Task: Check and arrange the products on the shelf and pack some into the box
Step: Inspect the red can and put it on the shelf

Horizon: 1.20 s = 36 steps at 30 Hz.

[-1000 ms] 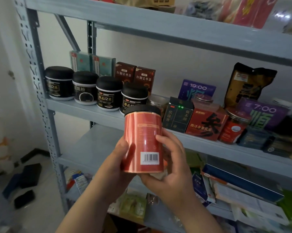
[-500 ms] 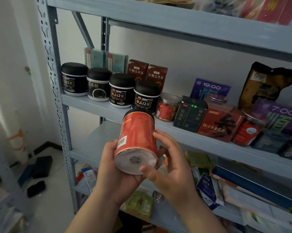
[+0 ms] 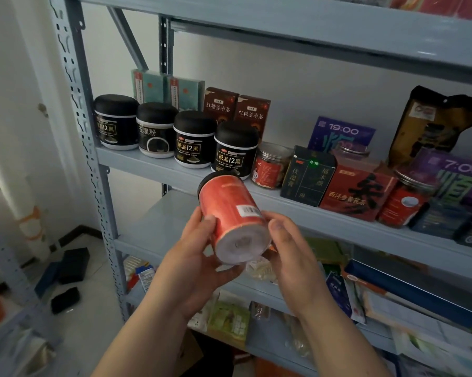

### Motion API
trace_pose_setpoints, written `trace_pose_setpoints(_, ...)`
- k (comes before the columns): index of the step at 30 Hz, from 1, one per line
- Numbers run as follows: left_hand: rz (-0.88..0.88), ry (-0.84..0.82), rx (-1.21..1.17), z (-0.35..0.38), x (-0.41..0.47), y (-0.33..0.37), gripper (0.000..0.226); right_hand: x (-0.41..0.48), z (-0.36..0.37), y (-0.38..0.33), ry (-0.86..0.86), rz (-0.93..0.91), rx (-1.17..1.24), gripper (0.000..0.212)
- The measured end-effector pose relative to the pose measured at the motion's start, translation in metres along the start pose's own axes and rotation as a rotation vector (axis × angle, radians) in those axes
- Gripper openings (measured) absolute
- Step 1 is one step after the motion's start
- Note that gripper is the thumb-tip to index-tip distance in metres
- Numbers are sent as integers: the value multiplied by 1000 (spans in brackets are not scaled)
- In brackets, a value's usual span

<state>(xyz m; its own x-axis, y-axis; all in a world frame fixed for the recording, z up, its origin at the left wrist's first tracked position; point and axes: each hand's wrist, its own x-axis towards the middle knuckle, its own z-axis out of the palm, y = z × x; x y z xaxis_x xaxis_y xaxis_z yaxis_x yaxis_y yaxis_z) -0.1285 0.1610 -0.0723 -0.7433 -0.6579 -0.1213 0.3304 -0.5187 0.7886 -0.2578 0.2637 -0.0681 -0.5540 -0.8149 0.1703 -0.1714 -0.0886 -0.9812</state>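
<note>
An orange-red jar [image 3: 230, 210] with a black lid is held in front of the grey metal shelf [image 3: 297, 210]. It is tilted so its pale bottom faces me and the barcode sits on its upper right side. My left hand [image 3: 194, 257] grips its lower left side, with fingers under the base. My right hand [image 3: 289, 251] holds the right edge of the base with its fingertips. Several black-lidded jars [image 3: 192, 140] stand in a row on the shelf behind.
On the same shelf stand dark red boxes [image 3: 252, 111], a clear jar [image 3: 270, 164], a dark box [image 3: 309, 175], a red box [image 3: 357, 194] and purple boxes [image 3: 341, 133]. Lower shelves hold packets and a blue box [image 3: 409, 289]. Dark items [image 3: 73, 263] lie on the floor at left.
The jar went from upright to tilted with its bottom toward me, then turned so the barcode came round to the upper right. Both hands shifted their grip around its base.
</note>
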Motion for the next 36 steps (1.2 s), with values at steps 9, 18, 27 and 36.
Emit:
trace_pose_setpoints(9,304,34,308,-13,-5,3,44,6,-7,8,-114,82,445,99)
trace_pose_setpoints(18,103,27,-15,-17,-8,-16,50,5,-4,12,-54,-49,122,64)
trace_pose_setpoints(27,523,-22,552,-35,-10,-3,54,7,-3,-2,-80,-12,-307,56)
trace_pose_setpoints(36,249,131,318,-45,9,2,33,10,-31,-5,-360,-90,-436,67)
